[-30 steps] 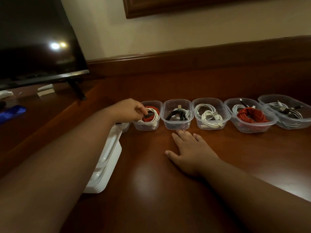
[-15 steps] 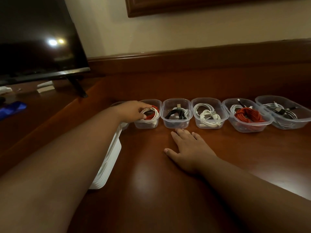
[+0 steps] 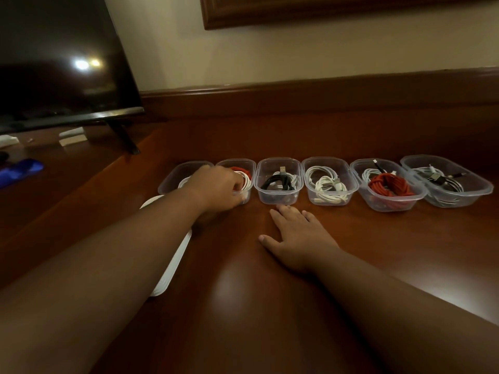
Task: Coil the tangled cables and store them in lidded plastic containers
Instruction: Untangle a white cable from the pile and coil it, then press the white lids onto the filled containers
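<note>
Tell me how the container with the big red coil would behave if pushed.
The container with the red coil looks like thin plastic, so probably light. On the glossy table it would likely slide, not tip. Its wall may flex.

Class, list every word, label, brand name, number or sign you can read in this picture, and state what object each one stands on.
None can be read.
Clear plastic containers: no labels or print visible.
Stack of white lids: plain, no text visible.
Television: dark screen showing only light reflections; no brand mark legible.
Small white items under the television: too small and blurred to tell whether they carry text.
Blue object: no text visible.
</note>
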`<state>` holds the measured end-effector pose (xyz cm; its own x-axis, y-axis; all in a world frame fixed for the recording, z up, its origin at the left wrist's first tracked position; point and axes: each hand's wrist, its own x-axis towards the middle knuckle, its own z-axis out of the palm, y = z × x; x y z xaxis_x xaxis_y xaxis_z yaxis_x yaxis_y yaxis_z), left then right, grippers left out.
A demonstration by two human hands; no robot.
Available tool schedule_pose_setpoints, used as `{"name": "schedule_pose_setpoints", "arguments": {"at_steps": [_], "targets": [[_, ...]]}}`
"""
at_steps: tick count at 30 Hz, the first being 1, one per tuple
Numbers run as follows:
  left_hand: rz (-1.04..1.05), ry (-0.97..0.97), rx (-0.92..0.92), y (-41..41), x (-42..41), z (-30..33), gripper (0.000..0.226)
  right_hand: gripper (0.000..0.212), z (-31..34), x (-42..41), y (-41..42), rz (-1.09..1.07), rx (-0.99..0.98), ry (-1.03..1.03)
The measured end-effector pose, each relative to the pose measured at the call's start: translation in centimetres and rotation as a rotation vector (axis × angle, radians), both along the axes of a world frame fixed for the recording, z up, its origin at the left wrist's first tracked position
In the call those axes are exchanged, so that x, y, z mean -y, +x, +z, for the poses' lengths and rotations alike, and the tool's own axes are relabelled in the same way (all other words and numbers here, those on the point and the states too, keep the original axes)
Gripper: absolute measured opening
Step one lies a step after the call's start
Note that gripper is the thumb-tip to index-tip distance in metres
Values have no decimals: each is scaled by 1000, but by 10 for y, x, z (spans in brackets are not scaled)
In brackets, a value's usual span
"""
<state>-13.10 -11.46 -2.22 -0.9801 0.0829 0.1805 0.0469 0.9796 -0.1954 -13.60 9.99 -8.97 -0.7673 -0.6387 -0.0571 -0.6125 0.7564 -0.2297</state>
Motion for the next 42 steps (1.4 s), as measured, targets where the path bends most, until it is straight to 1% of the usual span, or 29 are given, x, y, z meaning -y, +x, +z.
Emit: {"name": "schedule_pose_setpoints", "arguments": {"at_steps": [3,8,11,17,21,22,24,26,27,29,31,32,34,35,38,42], "targets": [[13,36,-39,10,-3,-3,23,84,4,-2,2,-7,25,-71],[25,63,-32,39,-17,-2,28,90,13,-13,14,-33,121,-266],[5,63,-7,65,-32,-2,30,99,20,-22,29,-79,204,-307],[-121,186,29,130,-74,-4,31,117,23,-44,77,-124,335,-373],[-194,211,65,169,-103,-4,32,132,21,-66,109,-79,401,-454],[-213,219,80,177,-110,-4,32,133,20,-72,117,-58,401,-482],[-262,253,122,192,-122,-3,33,128,19,-83,133,-13,398,-549],[-298,346,149,206,-127,0,31,122,19,-90,148,15,385,-583],[-299,410,125,210,-126,1,29,125,17,-93,153,4,369,-579],[-247,520,14,214,-116,4,23,131,14,-100,161,-15,346,-553],[-104,563,-108,211,-96,8,20,133,16,-103,169,-43,323,-509],[-14,537,-162,208,-83,10,20,133,16,-104,171,-57,312,-491],[136,422,-238,205,-57,14,25,131,18,-105,173,-76,307,-464],[201,352,-234,204,-45,14,28,129,19,-104,174,-79,304,-458],[339,193,-86,207,-29,15,34,124,18,-103,172,-89,285,-434],[361,151,-21,209,-26,12,30,116,19,-102,171,-84,248,-407]]}}
